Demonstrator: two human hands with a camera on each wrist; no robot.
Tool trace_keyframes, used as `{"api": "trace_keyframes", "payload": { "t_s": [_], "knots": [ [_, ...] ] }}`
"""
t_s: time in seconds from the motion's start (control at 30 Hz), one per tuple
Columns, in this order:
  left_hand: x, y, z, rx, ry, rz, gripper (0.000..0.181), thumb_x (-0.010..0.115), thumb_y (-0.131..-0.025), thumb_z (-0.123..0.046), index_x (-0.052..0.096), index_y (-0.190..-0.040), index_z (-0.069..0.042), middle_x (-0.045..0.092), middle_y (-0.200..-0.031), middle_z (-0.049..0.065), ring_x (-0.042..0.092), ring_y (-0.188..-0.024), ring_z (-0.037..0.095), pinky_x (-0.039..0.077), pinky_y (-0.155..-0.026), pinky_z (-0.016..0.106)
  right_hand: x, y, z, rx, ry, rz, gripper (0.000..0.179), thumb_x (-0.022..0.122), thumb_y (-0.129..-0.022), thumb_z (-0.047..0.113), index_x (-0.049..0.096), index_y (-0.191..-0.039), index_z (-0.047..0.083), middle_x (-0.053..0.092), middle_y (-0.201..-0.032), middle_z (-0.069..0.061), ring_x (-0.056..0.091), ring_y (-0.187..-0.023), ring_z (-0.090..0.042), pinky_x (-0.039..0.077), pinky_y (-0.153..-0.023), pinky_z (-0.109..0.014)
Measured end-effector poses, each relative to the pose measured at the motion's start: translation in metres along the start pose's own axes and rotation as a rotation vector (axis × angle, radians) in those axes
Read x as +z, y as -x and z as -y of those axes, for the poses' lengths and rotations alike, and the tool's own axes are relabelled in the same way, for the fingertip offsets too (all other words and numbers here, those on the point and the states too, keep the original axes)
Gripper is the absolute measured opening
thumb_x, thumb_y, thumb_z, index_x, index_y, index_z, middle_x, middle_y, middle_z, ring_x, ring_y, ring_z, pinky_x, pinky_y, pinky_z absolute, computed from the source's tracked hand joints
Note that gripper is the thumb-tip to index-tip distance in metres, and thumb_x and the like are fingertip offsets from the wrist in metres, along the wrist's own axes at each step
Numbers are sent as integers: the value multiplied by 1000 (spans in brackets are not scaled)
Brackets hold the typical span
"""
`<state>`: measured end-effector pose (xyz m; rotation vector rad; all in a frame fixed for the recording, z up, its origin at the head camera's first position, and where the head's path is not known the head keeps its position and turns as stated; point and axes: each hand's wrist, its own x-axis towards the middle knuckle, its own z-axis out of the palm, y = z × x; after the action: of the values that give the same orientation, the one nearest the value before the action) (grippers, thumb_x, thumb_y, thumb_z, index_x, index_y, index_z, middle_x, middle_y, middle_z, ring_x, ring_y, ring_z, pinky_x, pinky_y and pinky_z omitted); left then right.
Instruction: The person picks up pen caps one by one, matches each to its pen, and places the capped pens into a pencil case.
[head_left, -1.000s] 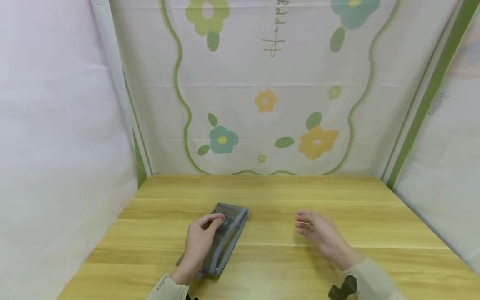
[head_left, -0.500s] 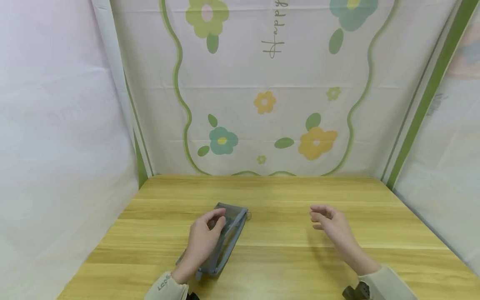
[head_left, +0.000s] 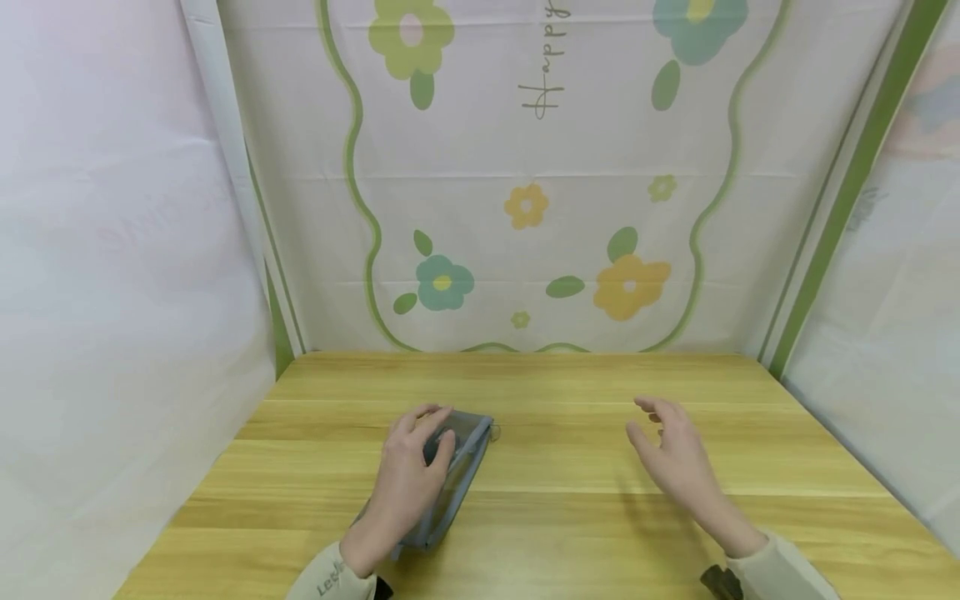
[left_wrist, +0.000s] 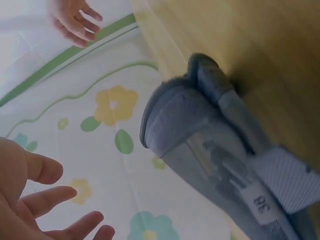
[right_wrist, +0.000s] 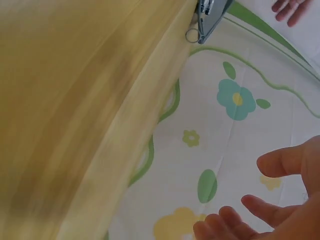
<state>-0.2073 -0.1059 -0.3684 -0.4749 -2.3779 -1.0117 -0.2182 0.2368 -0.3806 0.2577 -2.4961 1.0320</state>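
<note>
A grey zip pouch with see-through mesh (head_left: pixel 471 423) lies slanted on the wooden table, left of the middle. In the left wrist view, blurred dark items and a label with the number 38 (left_wrist: pixel 260 202) show through its side. My left hand (head_left: pixel 408 471) is above the pouch, thumb and fingers spread apart, holding nothing; it covers the pouch's left part. The left wrist view shows a gap between those fingers (left_wrist: pixel 47 200) and the pouch. Off to the right, my right hand (head_left: pixel 678 458) hovers over the table with loosely bent fingers and nothing in it.
The wooden table (head_left: pixel 555 467) runs back to a flower-printed cloth wall (head_left: pixel 480 208). White cloth sides stand at left (head_left: pixel 135 292) and right (head_left: pixel 885 333). A small ring (right_wrist: pixel 192 35) hangs at the pouch's far end.
My left thumb and fingertips have parted from a near-pinch, and the hand has spread above the pouch. My right hand has moved right and farther back, its fingers spreading. The pouch stays put.
</note>
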Motion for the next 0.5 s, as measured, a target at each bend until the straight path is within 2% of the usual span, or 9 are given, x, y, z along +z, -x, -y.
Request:
{"api": "trace_keyframes", "payload": {
  "t_s": [0.2,0.27,0.4,0.5],
  "knots": [
    [0,-2,3,215,-175,-102,35,58,-86,-20,58,-119,-8,47,-124,15,37,-114,33,28,-91,52,-3,2,3,-86,178,-71,53,57,-88,32,44,-124,-4,40,-121,-24,39,-107,-40,37,-79,-57],
    [-1,-2,2,258,-215,-127,36,58,-85,-20,58,-118,-7,47,-124,16,37,-114,34,23,-93,54,-5,2,4,-132,234,-110,56,59,-86,31,43,-125,-5,39,-122,-26,38,-107,-42,36,-79,-57],
    [-4,-4,-2,276,-307,-141,44,59,-83,-22,52,-125,-9,42,-128,17,31,-119,36,10,-96,62,-10,-1,7,-251,358,-194,62,64,-81,33,43,-124,-8,37,-125,-30,34,-110,-46,29,-86,-58],
    [-7,-5,-6,256,-399,-115,59,60,-82,-30,41,-135,-14,34,-135,17,23,-124,38,3,-94,66,-13,-3,7,-295,456,-221,69,63,-79,39,42,-126,-7,31,-130,-31,24,-119,-47,18,-94,-61]
  ]
}}
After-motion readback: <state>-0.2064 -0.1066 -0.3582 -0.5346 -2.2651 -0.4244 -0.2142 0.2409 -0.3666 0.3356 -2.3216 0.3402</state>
